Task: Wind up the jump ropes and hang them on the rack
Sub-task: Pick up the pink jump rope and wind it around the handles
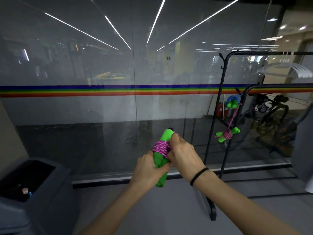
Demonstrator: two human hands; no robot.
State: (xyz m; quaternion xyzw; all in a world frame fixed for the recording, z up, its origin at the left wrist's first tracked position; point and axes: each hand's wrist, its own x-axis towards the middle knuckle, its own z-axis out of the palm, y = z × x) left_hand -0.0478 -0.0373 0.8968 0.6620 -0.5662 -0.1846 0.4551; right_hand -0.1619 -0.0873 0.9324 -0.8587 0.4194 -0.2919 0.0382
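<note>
Near centre: green foam handles (166,135) being gripped low by left hand (149,168); pink braided cord (160,148) being pinched by right hand (183,153) (winding judged nearly done). Blue-corded bundle (232,102), pink-corded bundle (227,134) being carried by black metal rack (279,85), far right; third hanging being awaited.

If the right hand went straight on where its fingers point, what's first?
The right hand pinches the pink cord wound on the green handles; beyond them, likely the glass wall.
</note>
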